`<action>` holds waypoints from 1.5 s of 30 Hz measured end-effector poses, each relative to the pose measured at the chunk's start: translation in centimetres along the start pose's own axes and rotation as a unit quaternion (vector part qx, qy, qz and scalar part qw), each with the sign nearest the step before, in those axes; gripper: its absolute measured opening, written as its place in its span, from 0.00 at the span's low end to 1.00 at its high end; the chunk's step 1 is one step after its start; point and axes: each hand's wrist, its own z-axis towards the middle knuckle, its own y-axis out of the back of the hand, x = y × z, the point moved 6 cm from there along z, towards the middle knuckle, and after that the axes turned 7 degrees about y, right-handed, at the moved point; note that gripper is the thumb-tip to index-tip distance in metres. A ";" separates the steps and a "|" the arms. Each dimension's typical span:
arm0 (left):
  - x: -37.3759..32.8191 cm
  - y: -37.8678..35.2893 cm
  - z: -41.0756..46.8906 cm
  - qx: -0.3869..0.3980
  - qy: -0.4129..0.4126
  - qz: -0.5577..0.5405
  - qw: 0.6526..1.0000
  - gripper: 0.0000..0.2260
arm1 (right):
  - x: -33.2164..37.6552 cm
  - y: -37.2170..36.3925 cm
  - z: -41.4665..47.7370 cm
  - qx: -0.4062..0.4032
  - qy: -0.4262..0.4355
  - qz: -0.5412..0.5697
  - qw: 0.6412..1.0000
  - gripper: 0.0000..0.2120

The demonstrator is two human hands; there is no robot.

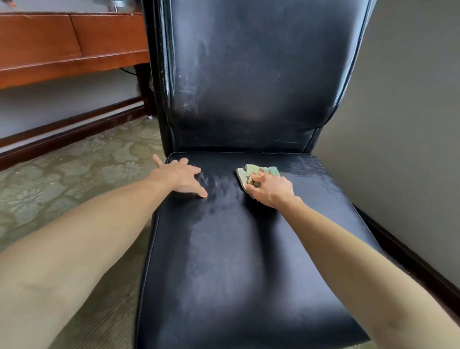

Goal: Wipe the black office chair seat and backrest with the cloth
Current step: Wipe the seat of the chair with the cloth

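The right hand (pixel 271 190), just right of frame centre, is bunched around a crumpled green cloth (pixel 257 172) and presses it to the rear of the seat (pixel 233 266). The left hand (pixel 183 178), left of centre, lies flat with fingers spread on the seat's back corner, apparently steadying the chair. The seat wipe looks underway; dull smears lie between the hands. The backrest (pixel 253 70) above, filling the upper centre, shows whitish marks at its left side, so it likely needs wiping next.
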 end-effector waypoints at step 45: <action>-13.9 25.7 -10.0 -0.056 -0.101 -0.058 0.992 0.31 | -6.4 22.5 -8.6 -0.062 -0.139 0.271 0.950 0.17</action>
